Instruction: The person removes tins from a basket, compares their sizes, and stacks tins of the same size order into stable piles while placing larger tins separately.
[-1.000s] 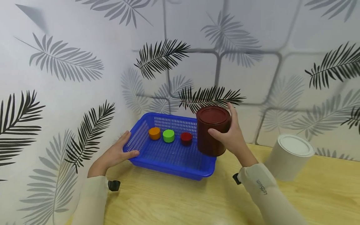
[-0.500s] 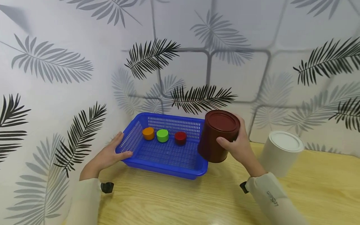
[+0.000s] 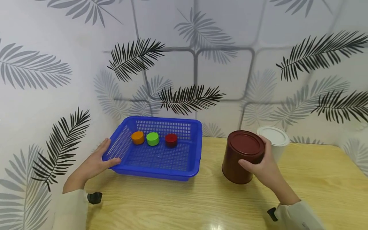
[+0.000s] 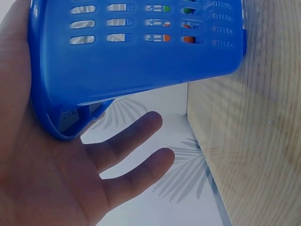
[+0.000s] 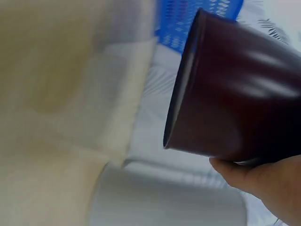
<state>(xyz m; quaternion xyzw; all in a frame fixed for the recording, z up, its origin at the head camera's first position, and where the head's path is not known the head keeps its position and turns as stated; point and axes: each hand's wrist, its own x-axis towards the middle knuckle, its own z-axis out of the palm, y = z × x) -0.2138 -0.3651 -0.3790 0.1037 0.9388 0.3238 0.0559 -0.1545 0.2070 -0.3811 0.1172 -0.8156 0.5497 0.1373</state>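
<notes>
My left hand [image 3: 92, 163] holds the left end of a blue plastic basket [image 3: 152, 174] at its rim; in the left wrist view two fingers stretch out beside the basket's outer wall [image 4: 141, 66]. Inside the basket, in a row, are small round blocks: orange [image 3: 138, 138], green [image 3: 152, 139] and dark red [image 3: 171, 140]. To the basket's right, my right hand [image 3: 265, 167] grips a dark red lidded canister [image 3: 237, 163], slightly tilted, thumb on the near side. Its bottom edge [image 5: 183, 89] stands off the table in the right wrist view.
A white lidded canister [image 3: 275, 136] stands behind the dark red one, partly hidden by it and by my right hand. Under everything is a light wooden table [image 3: 161, 204]. A leaf-patterned wall [image 3: 184, 70] rises close behind the basket and along the left side.
My right hand has carried the dark red canister from over the basket's right end out to the right, in front of the white canister. My left hand stays on the basket; the view has turned right.
</notes>
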